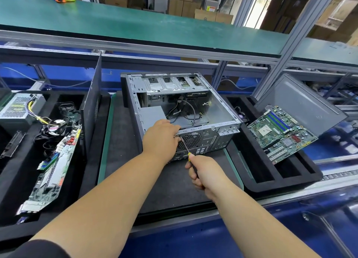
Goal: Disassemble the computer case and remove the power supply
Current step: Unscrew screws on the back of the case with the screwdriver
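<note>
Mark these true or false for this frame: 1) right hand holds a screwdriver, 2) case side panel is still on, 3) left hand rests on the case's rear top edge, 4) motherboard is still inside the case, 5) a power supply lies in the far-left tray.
1) True: the right hand holds the yellow-handled screwdriver, tip at the rear panel.
2) False: the computer case is open on top, interior visible.
3) True: the left hand rests there.
4) False: a motherboard leans in the right foam tray; none visible inside.
5) True: a power supply lies there.
</note>
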The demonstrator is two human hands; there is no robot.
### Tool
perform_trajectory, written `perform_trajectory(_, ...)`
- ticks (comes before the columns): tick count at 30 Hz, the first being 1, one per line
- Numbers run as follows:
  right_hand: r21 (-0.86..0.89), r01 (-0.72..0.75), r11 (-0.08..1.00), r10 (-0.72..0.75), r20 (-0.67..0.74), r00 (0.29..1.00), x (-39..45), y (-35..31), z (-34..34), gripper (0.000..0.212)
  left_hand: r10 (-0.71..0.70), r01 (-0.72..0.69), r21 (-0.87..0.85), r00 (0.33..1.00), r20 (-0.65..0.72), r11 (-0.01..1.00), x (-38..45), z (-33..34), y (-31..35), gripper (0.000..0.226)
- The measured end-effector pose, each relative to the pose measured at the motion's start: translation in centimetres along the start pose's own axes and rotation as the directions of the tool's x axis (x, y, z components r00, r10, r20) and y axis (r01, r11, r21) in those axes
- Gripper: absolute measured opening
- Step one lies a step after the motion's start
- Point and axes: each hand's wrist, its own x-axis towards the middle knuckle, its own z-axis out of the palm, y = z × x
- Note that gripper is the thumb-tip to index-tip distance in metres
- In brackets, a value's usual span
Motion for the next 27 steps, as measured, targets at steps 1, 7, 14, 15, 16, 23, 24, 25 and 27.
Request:
perform_trajectory(1, -0.171, 0.062, 0.983, -0.073, -0.056, 0.996, 0.0, -0.2, 0.0, 0.038, -0.004, 0.004, -0.006, 1.0, -0.003, 1.0, 0.0, 0.0, 0.0, 0.024)
perform_trajectory(7, -0.943, 0.045, 0.329, -0.526, -0.143, 0.838, 0.0, 0.1, 0.8, 0.021, -0.004, 0.004, -0.008, 1.0, -0.002, 1.0, 0.0, -0.2, 0.1, 0.02)
perform_trajectory(14, -0.308, 0.175, 0.935, -0.2, -0.05, 0.979, 0.0, -0.7, -1.4, 0.034, 0.002, -0.002, -0.006, 1.0, 0.002, 1.0, -0.1, -0.1, 0.1, 0.02)
perform_trajectory(15, -0.002, 0.076, 0.997, -0.076, 0.026, 0.997, -0.1, -0.5, -1.7, 0.034, 0.004, -0.003, -0.006, 1.0, 0.0, 1.0, -0.1, -0.1, 0.0, 0.02)
perform_trajectory(16, 0.256, -0.042, 0.966, 0.01, 0.126, 0.992, -0.1, -0.2, -2.0, 0.035, 0.004, -0.004, -0.005, 1.0, -0.003, 1.0, -0.1, -0.1, 0.0, 0.019)
perform_trajectory(23, 0.614, -0.298, 0.731, 0.04, 0.397, 0.917, 0.6, 1.2, -1.2, 0.037, 0.01, -0.01, 0.011, 1.0, -0.001, 1.0, 0.0, -0.2, 0.0, 0.019)
perform_trajectory(24, 0.597, -0.266, 0.757, 0.041, 0.363, 0.931, 0.6, 1.2, -0.9, 0.038, 0.012, -0.012, 0.015, 1.0, -0.001, 1.0, 0.0, -0.2, 0.0, 0.019)
perform_trajectory(25, 0.553, -0.217, 0.804, 0.045, 0.308, 0.95, 0.7, 1.1, -0.6, 0.04, 0.013, -0.013, 0.018, 1.0, 0.001, 1.0, 0.0, -0.2, 0.0, 0.019)
perform_trajectory(27, 0.333, -0.085, 0.939, 0.044, 0.128, 0.991, 0.7, 0.8, -0.3, 0.042, 0.011, -0.011, 0.018, 1.0, -0.001, 1.0, 0.0, -0.2, 0.0, 0.018)
